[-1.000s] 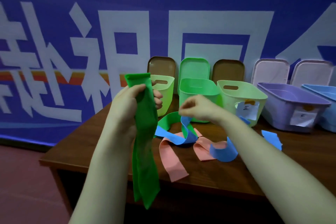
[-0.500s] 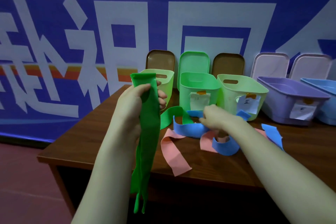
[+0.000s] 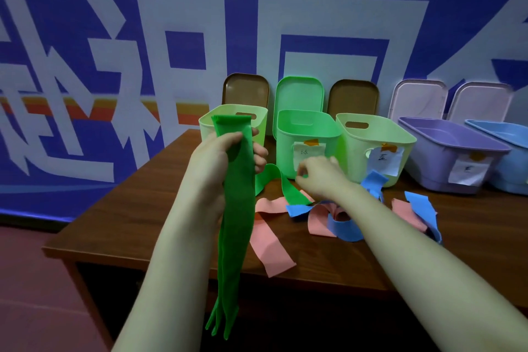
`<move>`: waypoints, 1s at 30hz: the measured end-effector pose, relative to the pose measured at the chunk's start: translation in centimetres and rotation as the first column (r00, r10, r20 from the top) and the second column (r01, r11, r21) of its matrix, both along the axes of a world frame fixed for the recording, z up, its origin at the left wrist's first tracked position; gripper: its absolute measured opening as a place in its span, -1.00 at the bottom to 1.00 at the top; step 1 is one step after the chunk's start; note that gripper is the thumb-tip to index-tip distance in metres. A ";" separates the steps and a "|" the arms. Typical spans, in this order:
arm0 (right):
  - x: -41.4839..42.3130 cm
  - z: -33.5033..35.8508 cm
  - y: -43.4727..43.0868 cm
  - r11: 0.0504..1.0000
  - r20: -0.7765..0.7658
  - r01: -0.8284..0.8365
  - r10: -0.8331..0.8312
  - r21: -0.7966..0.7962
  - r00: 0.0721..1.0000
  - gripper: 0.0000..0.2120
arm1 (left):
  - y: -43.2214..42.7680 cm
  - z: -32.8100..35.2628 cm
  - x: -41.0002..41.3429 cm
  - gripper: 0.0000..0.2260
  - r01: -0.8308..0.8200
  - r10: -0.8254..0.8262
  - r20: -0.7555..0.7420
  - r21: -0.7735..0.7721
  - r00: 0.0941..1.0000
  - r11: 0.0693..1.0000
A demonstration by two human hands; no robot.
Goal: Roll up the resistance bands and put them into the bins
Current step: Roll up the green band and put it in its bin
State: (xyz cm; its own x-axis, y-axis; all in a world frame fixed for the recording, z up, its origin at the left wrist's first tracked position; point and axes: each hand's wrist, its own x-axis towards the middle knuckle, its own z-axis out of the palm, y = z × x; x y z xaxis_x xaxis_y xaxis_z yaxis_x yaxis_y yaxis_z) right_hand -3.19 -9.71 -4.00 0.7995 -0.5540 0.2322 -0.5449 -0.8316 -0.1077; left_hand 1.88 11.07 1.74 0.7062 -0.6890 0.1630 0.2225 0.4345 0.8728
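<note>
With the left hand [image 3: 225, 157] clenched round the top of the green band [image 3: 238, 208] hanging over the table's [image 3: 143, 208] near edge (right hand [image 3: 317, 177] curled, grasp unclear), I'd roll tightly down from that top, edges aligned.

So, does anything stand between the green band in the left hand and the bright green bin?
Nothing visible blocks the open green bin; its lid leans against the wall behind. The right hand is in front of the bin's label, below the rim. The green band hangs unrolled from the left hand.
</note>
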 end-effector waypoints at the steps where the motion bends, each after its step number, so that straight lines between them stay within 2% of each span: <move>1: 0.6 -0.4 0.2 0.999 0.019 -0.018 0.017 0.042 1.000 -0.78 | 0.0 0.0 0.1 -0.75 -0.002 0.002 0.005 0.005 1.000 1.000; 3: 1.6 -1.1 0.4 0.993 0.004 -0.026 0.026 0.115 1.000 -0.67 | 0.0 -0.1 0.2 -0.74 -0.011 0.011 0.017 0.018 1.000 1.000; 5: 2.6 -1.8 0.4 0.992 -0.083 -0.004 0.015 0.127 0.996 -0.60 | 0.0 0.0 0.2 -0.74 -0.020 0.019 0.030 0.034 0.999 0.999; 8: 3.6 -2.9 0.2 0.995 -0.206 0.020 0.001 0.099 0.979 -0.64 | 0.1 0.1 0.5 -0.74 -0.018 0.017 0.027 0.034 0.999 0.999; 13: 4.0 -3.3 -0.1 0.997 -0.191 0.038 -0.024 0.066 0.981 -0.80 | -0.1 -0.2 1.1 -0.75 -0.042 0.041 0.011 0.043 0.999 0.998; 17: 3.9 -3.3 -0.6 0.997 -0.179 0.060 -0.050 0.051 0.983 -0.81 | -0.5 -0.2 0.9 -0.76 -0.047 0.046 0.012 0.057 0.999 0.997; 21: 4.6 -3.5 -0.1 0.994 -0.170 0.104 -0.098 0.027 0.981 -0.54 | -0.4 -0.2 0.2 -0.76 -0.045 0.044 0.017 0.055 0.999 0.997; 26: 5.5 -3.5 0.2 0.993 -0.181 0.118 -0.114 0.016 0.977 -0.79 | 0.1 0.1 0.0 -0.74 -0.060 0.058 0.028 0.060 0.998 0.996; 30: 4.9 -2.0 0.0 0.995 -0.111 0.103 -0.102 0.001 0.989 -0.80 | 0.1 0.2 0.4 -0.74 -0.095 0.093 0.030 0.081 0.995 0.992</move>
State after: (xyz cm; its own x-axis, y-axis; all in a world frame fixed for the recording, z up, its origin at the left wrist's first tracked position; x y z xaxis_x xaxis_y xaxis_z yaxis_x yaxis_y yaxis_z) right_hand 1.69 -9.67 -6.05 0.7589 -0.6357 0.1414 -0.6361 -0.7701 -0.0478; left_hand 2.26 11.20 1.91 0.7647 -0.6316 0.1279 0.1609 0.3793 0.9112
